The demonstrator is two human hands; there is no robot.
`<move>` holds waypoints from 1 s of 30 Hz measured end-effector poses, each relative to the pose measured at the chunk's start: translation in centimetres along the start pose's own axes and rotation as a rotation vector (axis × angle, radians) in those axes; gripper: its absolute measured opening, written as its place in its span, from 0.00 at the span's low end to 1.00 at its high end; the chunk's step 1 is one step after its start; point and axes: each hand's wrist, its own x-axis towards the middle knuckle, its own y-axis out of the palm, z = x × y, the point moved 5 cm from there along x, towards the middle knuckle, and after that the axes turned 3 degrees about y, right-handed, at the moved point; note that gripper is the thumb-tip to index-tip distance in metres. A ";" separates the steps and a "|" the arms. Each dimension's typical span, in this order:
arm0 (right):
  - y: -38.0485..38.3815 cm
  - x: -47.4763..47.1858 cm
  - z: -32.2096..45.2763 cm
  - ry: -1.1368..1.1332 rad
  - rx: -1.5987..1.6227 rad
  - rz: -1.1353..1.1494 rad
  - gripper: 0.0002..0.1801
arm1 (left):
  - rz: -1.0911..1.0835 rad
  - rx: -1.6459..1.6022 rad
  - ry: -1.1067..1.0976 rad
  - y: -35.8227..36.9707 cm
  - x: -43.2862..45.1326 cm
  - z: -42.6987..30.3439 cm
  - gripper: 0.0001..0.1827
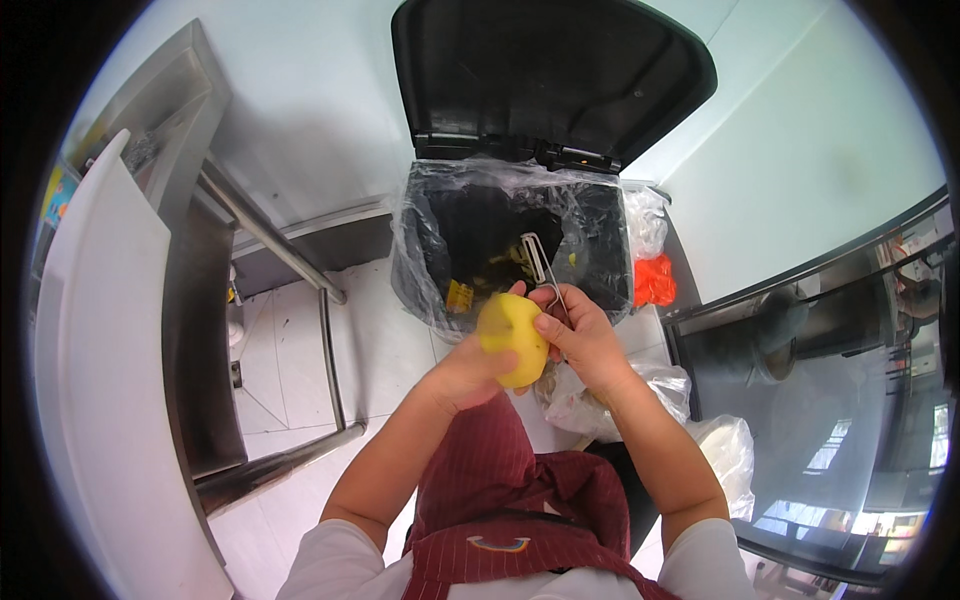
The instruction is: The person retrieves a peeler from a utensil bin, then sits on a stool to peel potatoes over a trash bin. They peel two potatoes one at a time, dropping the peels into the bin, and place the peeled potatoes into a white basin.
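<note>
My left hand [472, 369] cradles a yellow, peeled-looking potato [529, 346], blurred along its left side. A metal vegetable peeler [534, 259] is in my right hand [589, 337], with its blade end pointing away from me, up and clear of the potato. My right thumb is at the potato's right side. Both hands are over the near edge of a black trash bin [517, 214] lined with a clear plastic bag [420, 247]. Peelings [517, 256] and a yellow wrapper [459, 296] lie inside it.
The bin's black lid [547, 67] stands raised against the wall. Left is a steel-framed table [214, 375] with a white board [105, 315]. Clear plastic bags [652, 390] and a red bag [655, 280] sit at right, beside a glossy dark glass panel [810, 420].
</note>
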 end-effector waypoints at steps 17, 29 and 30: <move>1.3 -3.6 3.3 -0.603 -1.428 0.015 0.10 | -0.073 0.098 -0.158 -1.4 -0.2 0.2 0.41; -2.6 -1.0 2.7 -0.291 -1.355 -0.345 0.13 | -0.241 0.071 -0.193 -1.9 0.0 -0.3 0.29; -2.1 -1.2 3.0 -0.352 -1.322 -0.338 0.13 | -0.247 0.104 -0.170 -1.8 0.4 -0.1 0.28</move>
